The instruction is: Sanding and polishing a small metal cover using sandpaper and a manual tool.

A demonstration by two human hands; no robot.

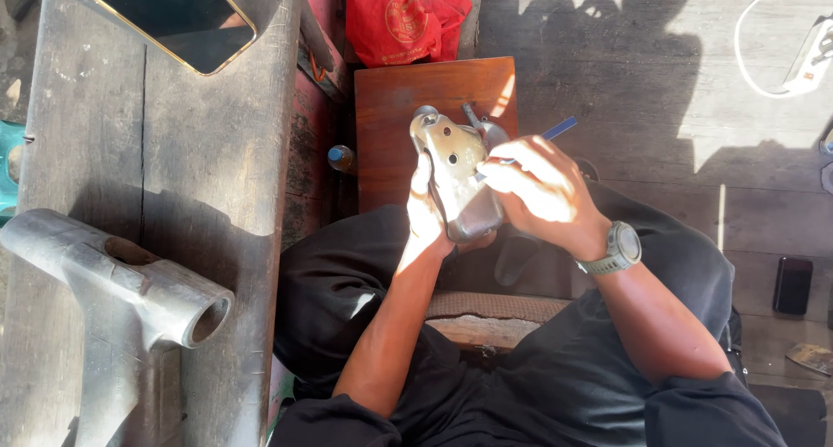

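The metal part [457,182] sits upright over the person's lap, in front of a small wooden stool [390,117]. It looks like a solid casting, so it is probably heavy and stiff, with smooth faces that could slip in a loose hold; the long edges and the rounded lower end seem the safest places to take it. It is dull grey-brown, elongated, with 2 small holes in its flat face, a ring-shaped boss at the top and a thin lever jutting out beside that.

The left hand [427,217] wraps the part from its left edge, fingers closed around the lower body and thumb along the side. The right hand [542,191] is closed in a writing-style pinch on a thin blue-handled tool [555,130], whose tip is hidden against the part's face. A watch [618,247] sits on the right wrist.

Further out, a red bag [403,17] lies beyond the stool. A wooden bench [208,152] on the left carries a grey T-shaped pipe fitting [113,282] and a dark gold-edged tablet [173,13]. A phone [793,285] lies on the plank floor at right, with a white cable [751,61] above.
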